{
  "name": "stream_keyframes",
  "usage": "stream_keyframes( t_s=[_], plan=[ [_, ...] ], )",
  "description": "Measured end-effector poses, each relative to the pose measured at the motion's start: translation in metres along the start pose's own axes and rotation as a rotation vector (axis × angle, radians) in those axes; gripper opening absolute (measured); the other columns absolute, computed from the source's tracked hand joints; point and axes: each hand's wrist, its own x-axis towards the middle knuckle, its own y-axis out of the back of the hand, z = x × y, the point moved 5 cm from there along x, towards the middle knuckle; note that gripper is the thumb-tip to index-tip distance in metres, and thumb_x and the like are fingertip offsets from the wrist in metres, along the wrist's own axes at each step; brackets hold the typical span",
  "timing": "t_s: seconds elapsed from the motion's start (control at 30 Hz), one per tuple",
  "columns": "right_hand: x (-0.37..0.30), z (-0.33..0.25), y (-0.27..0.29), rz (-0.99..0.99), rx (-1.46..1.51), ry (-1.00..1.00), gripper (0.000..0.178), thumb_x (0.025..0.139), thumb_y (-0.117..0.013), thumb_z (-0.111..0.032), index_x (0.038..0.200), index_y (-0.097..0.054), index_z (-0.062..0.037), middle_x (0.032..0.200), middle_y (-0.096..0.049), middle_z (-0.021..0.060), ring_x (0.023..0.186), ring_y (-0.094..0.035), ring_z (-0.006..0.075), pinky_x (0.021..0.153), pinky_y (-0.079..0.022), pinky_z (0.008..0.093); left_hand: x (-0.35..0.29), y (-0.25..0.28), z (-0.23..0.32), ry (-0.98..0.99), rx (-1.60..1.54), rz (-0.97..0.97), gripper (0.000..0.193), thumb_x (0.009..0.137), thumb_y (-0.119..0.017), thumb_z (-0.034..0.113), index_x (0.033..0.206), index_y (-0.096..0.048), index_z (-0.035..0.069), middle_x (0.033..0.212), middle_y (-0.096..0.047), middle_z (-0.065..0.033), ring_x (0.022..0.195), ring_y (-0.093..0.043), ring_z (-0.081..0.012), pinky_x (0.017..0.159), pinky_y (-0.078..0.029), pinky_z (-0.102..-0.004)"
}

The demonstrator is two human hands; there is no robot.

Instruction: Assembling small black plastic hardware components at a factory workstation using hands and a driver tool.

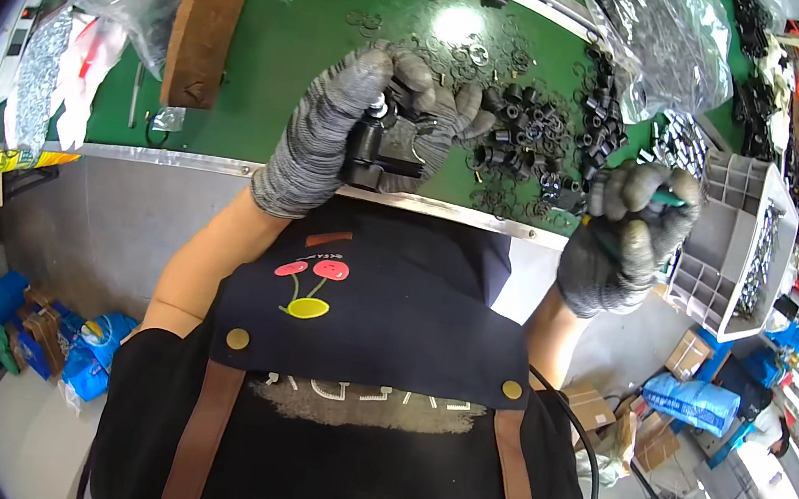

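Both hands wear grey knit gloves. Above the near edge of the green table, my left hand is closed around a black molded part with a cylinder on one side and a small silvery tip on top. My right hand is curled at the table's right front edge, its fingers wrapped round a slim green tool; the grip hides most of it. Between the hands lies a pile of small black ring-shaped and tubular parts. Thin black rings are scattered beyond it.
A grey plastic bin with small metal parts stands right of my right hand. Silvery pins lie behind it. Clear plastic bags are at the back right. A brown wooden block stands on the left of the green table.
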Motion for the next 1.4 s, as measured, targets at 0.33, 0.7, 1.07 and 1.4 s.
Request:
stream_keyframes(
  t_s=[0.33,0.7,1.07,1.4],
  plan=[
    [-0.053,0.016,0.017,0.247,-0.008,-0.008,0.060,0.080,-0.079,-0.017,0.130,-0.047,-0.0125,0.094,-0.049,0.0043,0.075,-0.045,0.0131,0.065,-0.039,0.0249,0.000,0.003,-0.005,0.028,0.127,0.002,0.045,0.101,-0.048,0.047,0.110,-0.057,0.004,0.103,-0.057,-0.0098,0.092,-0.056,-0.0173,0.083,-0.051,-0.0300],
    [-0.048,0.019,0.021,0.237,0.000,-0.038,0.059,0.080,-0.079,-0.016,0.129,-0.046,-0.0114,0.094,-0.050,0.0039,0.076,-0.046,0.0123,0.066,-0.040,0.0250,-0.003,0.002,-0.004,0.006,0.065,0.044,0.038,0.102,-0.049,0.037,0.105,-0.062,0.002,0.099,-0.065,-0.0087,0.096,-0.060,-0.0164,0.093,-0.048,-0.0316],
    [-0.038,0.024,0.022,0.257,-0.067,-0.092,0.047,0.085,-0.072,-0.015,0.127,-0.049,-0.0113,0.090,-0.052,0.0026,0.073,-0.044,0.0101,0.063,-0.037,0.0232,-0.001,0.005,-0.004,0.016,0.061,0.070,0.038,0.102,-0.049,0.038,0.105,-0.062,0.002,0.099,-0.065,-0.0086,0.096,-0.060,-0.0166,0.093,-0.049,-0.0317],
    [0.000,-0.004,-0.019,0.047,0.007,0.033,0.037,0.090,-0.071,-0.020,0.120,-0.051,-0.0089,0.089,-0.053,0.0037,0.067,-0.042,0.0103,0.056,-0.035,0.0219,0.007,0.013,-0.010,-0.043,0.231,-0.046,0.047,0.100,-0.048,0.048,0.113,-0.058,0.004,0.101,-0.061,-0.0096,0.092,-0.059,-0.0181,0.079,-0.052,-0.0305]
  ],
)
